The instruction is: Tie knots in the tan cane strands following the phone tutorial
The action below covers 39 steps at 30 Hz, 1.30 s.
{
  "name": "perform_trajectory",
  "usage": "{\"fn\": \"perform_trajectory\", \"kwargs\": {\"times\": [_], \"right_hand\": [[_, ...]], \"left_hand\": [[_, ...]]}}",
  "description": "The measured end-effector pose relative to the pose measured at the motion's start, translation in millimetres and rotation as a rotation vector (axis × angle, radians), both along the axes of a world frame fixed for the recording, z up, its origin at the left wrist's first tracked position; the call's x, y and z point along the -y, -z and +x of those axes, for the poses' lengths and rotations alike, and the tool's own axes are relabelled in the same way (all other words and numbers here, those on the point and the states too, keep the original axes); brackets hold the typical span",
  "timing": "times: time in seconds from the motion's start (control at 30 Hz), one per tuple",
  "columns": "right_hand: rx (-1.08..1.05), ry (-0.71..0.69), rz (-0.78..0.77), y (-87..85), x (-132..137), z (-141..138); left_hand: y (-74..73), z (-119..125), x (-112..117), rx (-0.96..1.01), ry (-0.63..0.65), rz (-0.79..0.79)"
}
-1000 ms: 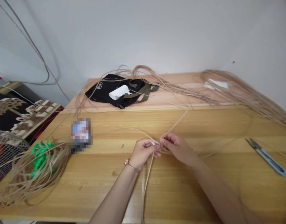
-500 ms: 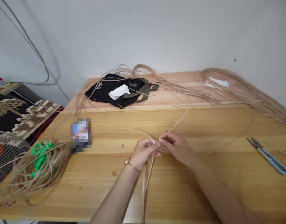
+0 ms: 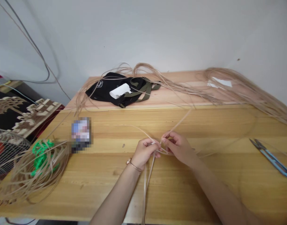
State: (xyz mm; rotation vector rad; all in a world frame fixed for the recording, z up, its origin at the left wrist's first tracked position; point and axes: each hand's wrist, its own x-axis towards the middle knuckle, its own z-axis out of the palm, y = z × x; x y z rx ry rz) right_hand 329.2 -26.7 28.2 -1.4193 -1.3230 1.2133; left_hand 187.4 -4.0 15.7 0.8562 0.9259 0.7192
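Note:
Thin tan rattan-like strips cross between my hands above the wooden table. My left hand, with a bracelet at its wrist, pinches the crossing point between thumb and fingers. Close beside it, my right hand grips a strip whose free end slants up and to the right. Two strips hang down from the left hand toward the table's front edge, and another curves off to the upper left. The exact crossing is partly hidden by my fingers.
Blue-handled thread snips lie at the right. A strip coil with green ties sits at the left, near a blurred-out object. Behind are a black bag, a white roll and loose strip bundles.
My right hand has shifted slightly right, opening a small gap from the left hand. The left hand keeps its pinch, and the strip at upper left has moved a little.

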Motion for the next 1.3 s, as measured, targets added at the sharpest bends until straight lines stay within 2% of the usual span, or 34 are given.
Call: {"fn": "perform_trajectory", "kwargs": {"times": [0.3,0.5,0.77,0.97,1.07,1.17,1.23,1.3], "right_hand": [[0.059,0.065,0.038,-5.3,3,0],[0.0,-0.001,0.015,-5.6,-3,4],[-0.011,0.055,-0.007,-6.7,-4,7],[-0.029,0.13,-0.017,-3.2,-3,0],[0.107,0.114,-0.004,-4.7,0,-1],[0.303,-0.001,0.011,-9.7,5,-1],[0.348,-0.058,0.013,-13.0,8,-1],[0.355,-0.054,0.01,-14.8,9,-1]], "left_hand": [[0.4,0,-1,-0.012,-0.009,-0.013],[-2.8,0,0,0.018,-0.041,-0.032],[-6.9,-4,-2,0.023,0.069,-0.106],[-8.0,-5,-1,0.014,0.076,-0.117],[-7.9,-6,-1,0.014,0.05,-0.127],[-8.5,-6,-2,0.031,0.021,-0.141],[-9.1,-7,-3,0.045,0.009,-0.151],[-9.5,-6,-3,0.063,-0.006,-0.171]]}}
